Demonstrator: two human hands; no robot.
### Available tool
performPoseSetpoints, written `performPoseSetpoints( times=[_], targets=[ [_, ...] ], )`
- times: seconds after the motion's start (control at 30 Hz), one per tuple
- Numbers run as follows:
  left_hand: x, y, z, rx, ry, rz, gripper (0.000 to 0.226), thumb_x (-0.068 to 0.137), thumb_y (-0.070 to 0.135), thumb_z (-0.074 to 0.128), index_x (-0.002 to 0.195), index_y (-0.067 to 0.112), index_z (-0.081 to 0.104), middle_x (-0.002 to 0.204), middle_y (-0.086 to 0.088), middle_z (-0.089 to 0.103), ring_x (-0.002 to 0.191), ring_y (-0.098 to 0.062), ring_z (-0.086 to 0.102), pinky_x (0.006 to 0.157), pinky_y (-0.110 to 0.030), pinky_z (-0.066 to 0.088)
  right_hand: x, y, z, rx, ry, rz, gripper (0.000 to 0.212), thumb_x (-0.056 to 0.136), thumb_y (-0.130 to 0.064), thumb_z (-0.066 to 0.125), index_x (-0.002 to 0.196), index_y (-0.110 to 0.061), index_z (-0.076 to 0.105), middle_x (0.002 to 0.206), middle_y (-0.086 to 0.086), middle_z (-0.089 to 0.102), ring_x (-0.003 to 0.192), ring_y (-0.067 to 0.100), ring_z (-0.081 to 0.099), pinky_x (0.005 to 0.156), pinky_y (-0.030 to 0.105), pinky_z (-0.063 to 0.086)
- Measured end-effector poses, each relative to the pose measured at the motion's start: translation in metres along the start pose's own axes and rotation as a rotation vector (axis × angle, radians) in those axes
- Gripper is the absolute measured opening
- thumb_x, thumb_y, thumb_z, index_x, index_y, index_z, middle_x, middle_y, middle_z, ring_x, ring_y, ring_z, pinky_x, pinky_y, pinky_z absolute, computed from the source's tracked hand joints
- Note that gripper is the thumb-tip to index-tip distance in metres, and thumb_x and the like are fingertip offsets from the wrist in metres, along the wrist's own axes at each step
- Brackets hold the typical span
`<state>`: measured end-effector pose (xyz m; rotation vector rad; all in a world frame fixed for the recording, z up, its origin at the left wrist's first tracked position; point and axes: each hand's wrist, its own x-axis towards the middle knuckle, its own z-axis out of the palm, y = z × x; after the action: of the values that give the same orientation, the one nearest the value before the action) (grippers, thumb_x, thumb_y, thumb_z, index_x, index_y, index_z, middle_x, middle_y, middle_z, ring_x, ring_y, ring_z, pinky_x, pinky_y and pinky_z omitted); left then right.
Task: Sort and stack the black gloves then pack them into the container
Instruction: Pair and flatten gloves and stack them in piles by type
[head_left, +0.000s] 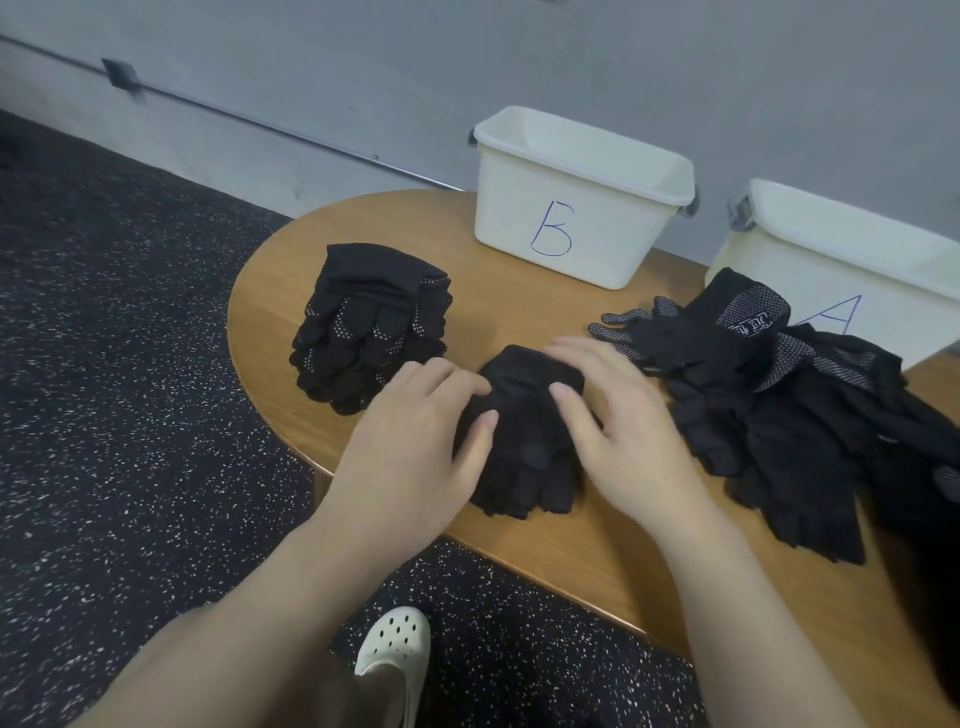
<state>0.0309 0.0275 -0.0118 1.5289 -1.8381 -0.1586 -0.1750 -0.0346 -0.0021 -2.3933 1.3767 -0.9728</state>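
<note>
A small stack of plain black gloves (524, 441) lies at the middle of the wooden table (519, 561). My left hand (415, 431) rests flat against its left side, and my right hand (613, 415) presses on its top and right side with straight fingers. To the left stands a taller neat stack of dotted black gloves (369, 327). A loose heap of unsorted black gloves (779, 410) spreads out on the right. The white container marked B (576, 208) stands at the back; its inside looks bare. The white container marked A (857, 270) stands at the back right.
The table's rounded left edge drops to a dark speckled floor (130, 364). A grey wall with a thin pipe (260, 119) runs behind the containers. My foot in a white clog (395, 649) shows below the table's front edge.
</note>
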Motion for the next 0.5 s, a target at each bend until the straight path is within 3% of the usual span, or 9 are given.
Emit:
performPoseSetpoints(
  times=[0.07, 0.17, 0.23, 0.33, 0.5],
  targets=[
    [0.001, 0.002, 0.007, 0.024, -0.096, 0.043, 0.048, 0.102, 0.042, 0.044, 0.140, 0.015, 0.057, 0.138, 0.001, 0.058, 0.127, -0.018, 0.050, 0.109, -0.038, 0.044, -0.003, 0.001, 0.008, -0.002, -0.109, -0.022, 0.036, 0.107, -0.025, 0.052, 0.143, -0.023, 0.060, 0.151, -0.011, 0.052, 0.144, 0.007, 0.042, 0.122, 0.036, 0.031],
    [0.000, 0.005, 0.019, 0.121, -0.314, 0.059, 0.065, 0.107, 0.050, 0.022, 0.162, 0.015, 0.024, 0.168, -0.001, 0.025, 0.156, -0.015, 0.018, 0.128, -0.031, 0.013, -0.007, 0.005, 0.019, -0.018, -0.257, 0.005, 0.043, 0.111, -0.031, 0.041, 0.153, -0.025, 0.048, 0.162, -0.014, 0.038, 0.152, 0.001, 0.025, 0.128, 0.038, 0.021],
    [-0.003, 0.005, 0.025, 0.189, -0.400, 0.066, 0.071, 0.105, 0.053, 0.004, 0.164, 0.014, 0.011, 0.172, -0.002, 0.009, 0.159, -0.014, 0.003, 0.125, -0.025, -0.005, -0.007, 0.007, 0.022, -0.024, -0.348, 0.059, 0.049, 0.110, -0.040, 0.036, 0.159, -0.030, 0.036, 0.167, -0.019, 0.023, 0.155, -0.002, 0.010, 0.129, 0.033, 0.012],
    [-0.004, 0.002, 0.027, 0.269, -0.448, 0.088, 0.086, 0.091, 0.056, -0.014, 0.164, 0.014, 0.005, 0.172, 0.000, -0.001, 0.158, -0.013, -0.006, 0.122, -0.025, -0.013, -0.004, 0.008, 0.022, -0.127, -0.495, 0.114, 0.059, 0.108, -0.054, 0.023, 0.164, -0.040, 0.009, 0.168, -0.026, -0.005, 0.154, -0.002, -0.013, 0.128, 0.029, -0.001],
    [-0.006, -0.001, 0.025, 0.315, -0.485, 0.056, 0.084, 0.092, 0.061, -0.006, 0.165, 0.018, -0.003, 0.172, 0.004, -0.010, 0.157, -0.009, -0.014, 0.124, -0.029, -0.013, -0.002, 0.005, 0.020, -0.259, -0.538, 0.125, 0.060, 0.108, -0.057, 0.015, 0.162, -0.043, -0.004, 0.167, -0.024, -0.016, 0.154, 0.002, -0.020, 0.126, 0.029, -0.010]
  ],
)
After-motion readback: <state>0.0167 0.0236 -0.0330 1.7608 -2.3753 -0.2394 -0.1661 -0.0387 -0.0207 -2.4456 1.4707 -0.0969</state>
